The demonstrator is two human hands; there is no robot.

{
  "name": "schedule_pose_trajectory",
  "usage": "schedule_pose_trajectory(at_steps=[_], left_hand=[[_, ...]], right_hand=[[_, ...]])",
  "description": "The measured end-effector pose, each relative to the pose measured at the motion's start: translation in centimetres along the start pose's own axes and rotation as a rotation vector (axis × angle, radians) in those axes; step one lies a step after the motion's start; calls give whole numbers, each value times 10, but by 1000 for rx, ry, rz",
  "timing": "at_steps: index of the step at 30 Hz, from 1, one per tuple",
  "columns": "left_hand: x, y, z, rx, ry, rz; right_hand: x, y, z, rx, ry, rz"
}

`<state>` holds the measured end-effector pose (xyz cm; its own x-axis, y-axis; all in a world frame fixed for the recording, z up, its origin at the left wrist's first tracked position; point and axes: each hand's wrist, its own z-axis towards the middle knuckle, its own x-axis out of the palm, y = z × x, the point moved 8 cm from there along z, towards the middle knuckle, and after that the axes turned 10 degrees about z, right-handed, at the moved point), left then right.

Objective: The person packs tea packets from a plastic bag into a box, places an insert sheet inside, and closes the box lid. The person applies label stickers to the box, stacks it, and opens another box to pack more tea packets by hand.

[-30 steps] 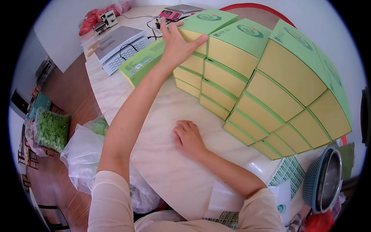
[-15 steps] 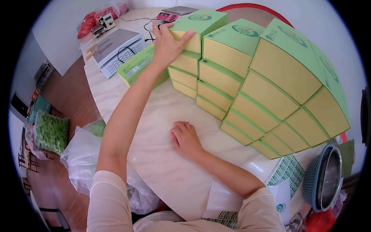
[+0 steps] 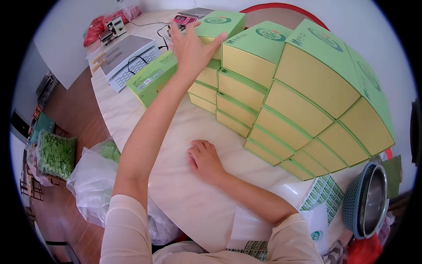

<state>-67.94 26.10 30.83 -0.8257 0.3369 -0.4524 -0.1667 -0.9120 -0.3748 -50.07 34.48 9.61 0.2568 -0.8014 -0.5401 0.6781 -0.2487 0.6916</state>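
My left hand [image 3: 192, 47], fingers spread, is at the front of the top carton [image 3: 220, 25] in the leftmost stack. Whether the fingertips still touch it cannot be made out. This green-topped, yellow-fronted carton sits slightly back from the one beneath, whose green top edge [image 3: 213, 65] shows. My right hand [image 3: 205, 159] rests on the marble-patterned table [image 3: 176, 127] with its fingers curled in and nothing visible in them. Beside the left forearm lies a green carton [image 3: 151, 78] with a white label.
Stacked gift cartons [image 3: 314, 72] fill the right side. Behind the left hand are a red-faced scale [image 3: 183, 20] and a flat metal-topped machine [image 3: 127, 57]. Sticker sheets [image 3: 323, 196] and nested basins [image 3: 373, 200] stand at the right. Plastic bags [image 3: 92, 180] hang by the left edge.
The top left carton has shifted back from the edge of the one below. My left hand has spread its fingers wider. The whole view has turned slightly; the right hand still rests.
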Motion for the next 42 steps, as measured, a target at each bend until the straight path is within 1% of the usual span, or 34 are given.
schedule_pose_trajectory(at_steps=[1,3,4,6,7,9,10,12,13,15,16,18,19,21,25,27,28,30,31,33,35,36,37,38,39,40,41,42], left_hand=[[-2,-5,3,-2,1,1],[1,-17,10,-17,121,149],[-1,-18,13,-21,122,146],[1,-20,17,-36,199,337],[1,-17,20,-37,201,337],[11,-6,26,-39,395,198],[6,-3,33,-40,396,195],[11,4,40,27,635,244],[8,15,46,33,637,242],[8,27,49,178,740,133],[1,31,51,184,742,134],[-5,41,48,138,827,98],[-5,42,45,138,826,104],[-7,45,43,144,699,209],[-9,32,29,61,668,320],[-12,39,28,92,546,333],[-21,42,27,85,538,343],[-51,42,22,129,399,203],[-67,49,17,118,400,216],[-129,54,14,206,257,238],[-193,67,-6,54,324,126],[-225,75,-20,-66,363,62],[-252,83,-40,-189,394,-7],[-277,83,-60,-207,370,6],[-295,89,-85,-309,379,-100],[-312,98,-106,-409,383,-210],[-322,113,-126,-295,368,-223],[-327,116,-151,-343,374,-253]], right_hand=[[0,0,0,5,1,-2],[1,1,0,11,9,-8],[0,1,0,9,14,-12],[1,0,0,11,15,-16],[0,1,0,5,7,-12],[1,0,0,-1,0,-8],[1,0,-1,-6,-3,-3],[-1,-1,-1,-7,-16,-6],[-1,-1,-1,-8,-14,-1],[-1,-1,-1,-9,-16,6],[-1,0,-1,-11,-21,8],[-1,1,0,-12,-33,18],[-1,1,0,-3,-28,14],[0,2,0,-4,-14,12],[1,-2,-1,18,15,-6],[2,1,-1,10,19,0],[1,0,0,5,12,-3],[2,0,-2,-4,20,5],[1,0,-2,-4,1,11],[0,-1,-1,-12,-7,33],[-5,-8,1,46,-62,163],[-10,-10,3,37,-109,191],[-6,-11,2,18,-87,199],[-7,-25,1,122,-163,327],[-7,-39,-1,230,-232,451],[-10,-41,0,233,-274,505],[-14,-44,0,239,-311,556],[-13,-60,-1,316,-355,755]])
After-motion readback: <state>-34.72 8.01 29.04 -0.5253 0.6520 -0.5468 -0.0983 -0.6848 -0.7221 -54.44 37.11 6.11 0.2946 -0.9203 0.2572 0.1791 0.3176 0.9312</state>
